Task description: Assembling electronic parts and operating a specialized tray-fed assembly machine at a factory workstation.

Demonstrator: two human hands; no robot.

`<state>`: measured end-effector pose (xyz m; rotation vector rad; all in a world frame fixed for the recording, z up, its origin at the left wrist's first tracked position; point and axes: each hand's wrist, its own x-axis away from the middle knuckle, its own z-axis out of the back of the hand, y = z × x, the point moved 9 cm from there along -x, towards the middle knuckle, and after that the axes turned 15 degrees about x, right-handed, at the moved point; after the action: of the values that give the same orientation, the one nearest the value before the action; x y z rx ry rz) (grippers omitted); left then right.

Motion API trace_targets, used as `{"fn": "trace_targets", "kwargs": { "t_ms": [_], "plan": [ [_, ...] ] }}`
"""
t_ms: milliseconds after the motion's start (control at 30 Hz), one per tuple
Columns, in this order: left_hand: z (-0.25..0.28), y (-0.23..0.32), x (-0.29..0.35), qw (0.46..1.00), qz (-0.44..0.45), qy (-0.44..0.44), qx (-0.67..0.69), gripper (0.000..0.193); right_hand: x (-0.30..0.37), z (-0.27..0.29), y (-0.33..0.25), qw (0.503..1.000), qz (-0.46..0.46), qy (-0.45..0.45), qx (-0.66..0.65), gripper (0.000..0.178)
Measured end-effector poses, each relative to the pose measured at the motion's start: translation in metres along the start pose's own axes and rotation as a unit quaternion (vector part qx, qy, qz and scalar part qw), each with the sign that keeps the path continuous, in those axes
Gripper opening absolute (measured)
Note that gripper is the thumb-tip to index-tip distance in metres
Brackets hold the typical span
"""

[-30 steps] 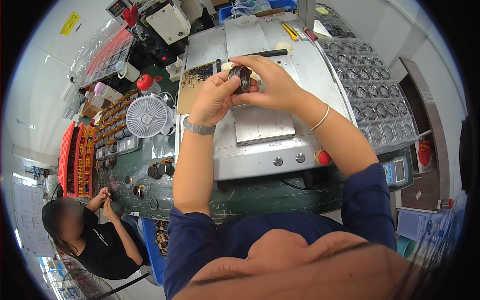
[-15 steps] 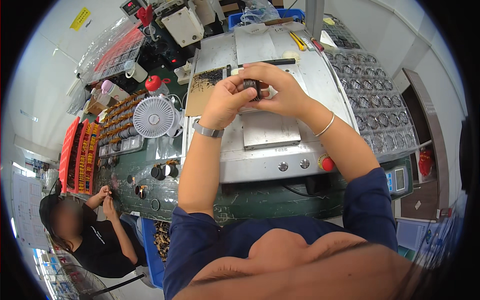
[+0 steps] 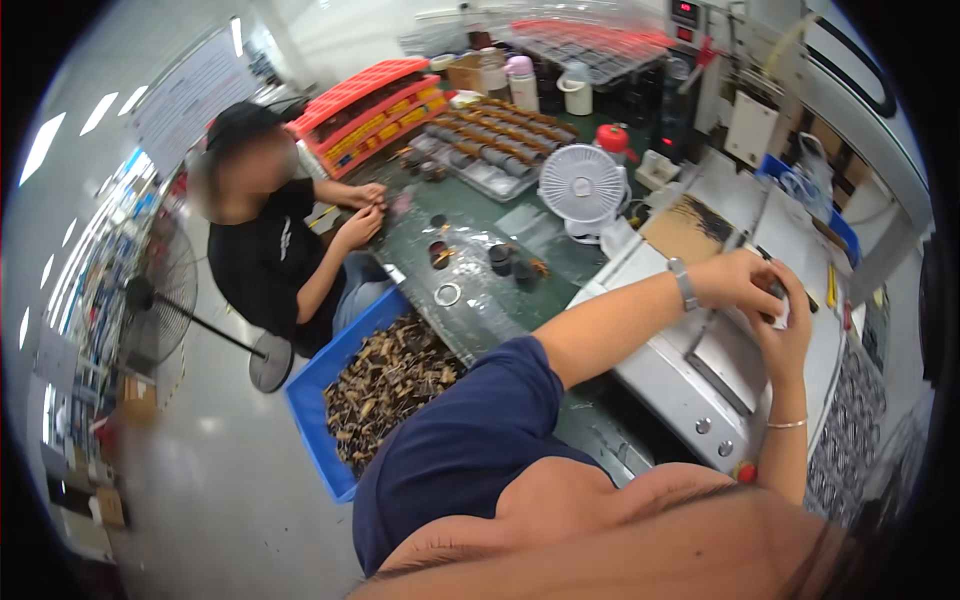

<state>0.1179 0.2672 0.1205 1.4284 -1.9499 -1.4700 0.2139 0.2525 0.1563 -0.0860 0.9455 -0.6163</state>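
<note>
Left hand (image 3: 728,280) and right hand (image 3: 785,342) half-curl their fingers (image 3: 758,297) round a dark piece (image 3: 776,290); a slack pinch could drop it

The small held part (image 3: 776,291) looks near-black. The scuffed desk (image 3: 470,212) is dark green, the round plastic fan (image 3: 580,185) white, the rectangular plastic bin (image 3: 311,418) bright blue, the latticed plastic crate (image 3: 368,84) coral-red.

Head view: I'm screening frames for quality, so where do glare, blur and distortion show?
All in the head view: ceiling lights glare at left; trays at right look smeared; straight edges bow near the black rim; the left hand and right hand are clearly lit.
</note>
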Motion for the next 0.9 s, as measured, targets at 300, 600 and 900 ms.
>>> {"fn": "trace_targets", "kwargs": {
  "t_ms": [300,600,900],
  "plan": [
    [-0.008,0.022,0.012,0.998,-0.061,0.025,-0.023,0.026,-0.003,-0.014,0.002,0.997,-0.022,-0.066,-0.022,0.071],
    [-0.047,0.065,0.042,0.767,-0.436,0.040,-0.470,0.047,0.013,-0.035,0.049,0.817,-0.214,-0.180,-0.504,0.083],
    [-0.066,0.059,0.047,0.694,-0.498,-0.020,-0.519,0.046,0.018,-0.026,0.058,0.849,-0.231,-0.248,-0.405,0.090]
  ]
}}
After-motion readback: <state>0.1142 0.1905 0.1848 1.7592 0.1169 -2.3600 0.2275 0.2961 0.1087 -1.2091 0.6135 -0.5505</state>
